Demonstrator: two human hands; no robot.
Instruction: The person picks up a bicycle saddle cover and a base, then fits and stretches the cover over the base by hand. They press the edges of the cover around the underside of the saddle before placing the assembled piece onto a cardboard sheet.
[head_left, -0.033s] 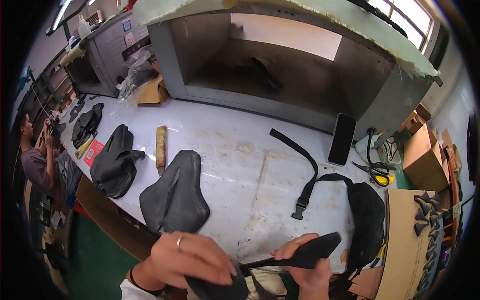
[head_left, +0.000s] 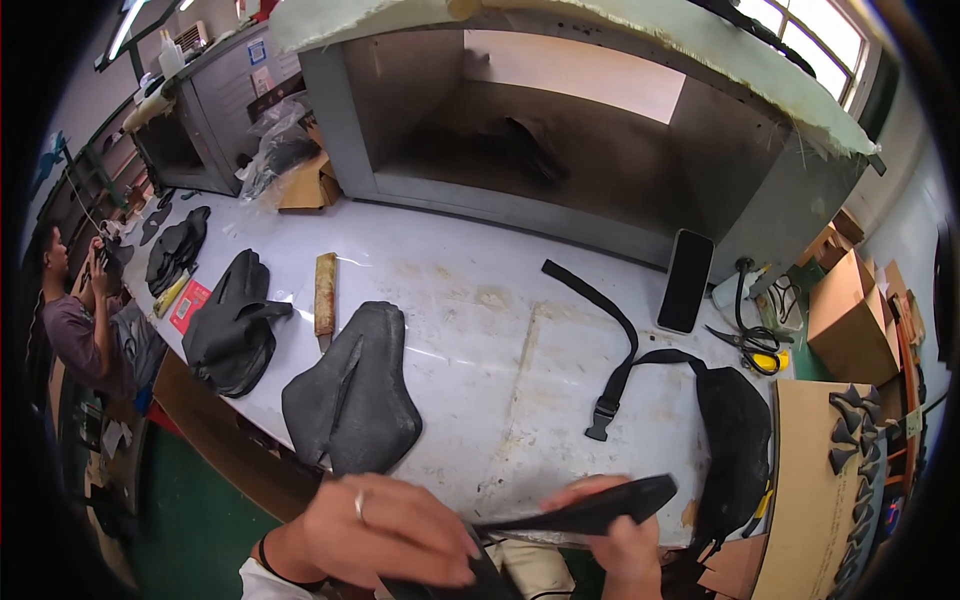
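At the table's near edge, my right hand [head_left: 622, 545] grips a flat black flexible piece [head_left: 610, 505], thumb and fingers on its two sides. My left hand [head_left: 385, 530], with a ring and a dark wristband, is closed over the dark part at the lower edge; motion blurs its fingertips. Whether both hands hold one single piece is hidden. Just beyond my left hand lies a dark grey saddle-shaped cover [head_left: 355, 395] with a central fold. Farther left is a stack of similar dark covers [head_left: 235, 325].
A scraper with a worn yellowish handle [head_left: 325, 295] lies beyond the cover. To the right are a black waist bag [head_left: 735, 450] with buckled strap, a phone [head_left: 686, 280], scissors [head_left: 745, 340] and a cardboard sheet [head_left: 805, 480]. A grey metal box [head_left: 520, 215] stands behind; another person [head_left: 85, 320] is at far left.
The black piece in my right hand has tilted and looks narrower. My left hand has shifted slightly to the right and down. The things on the table stay put.
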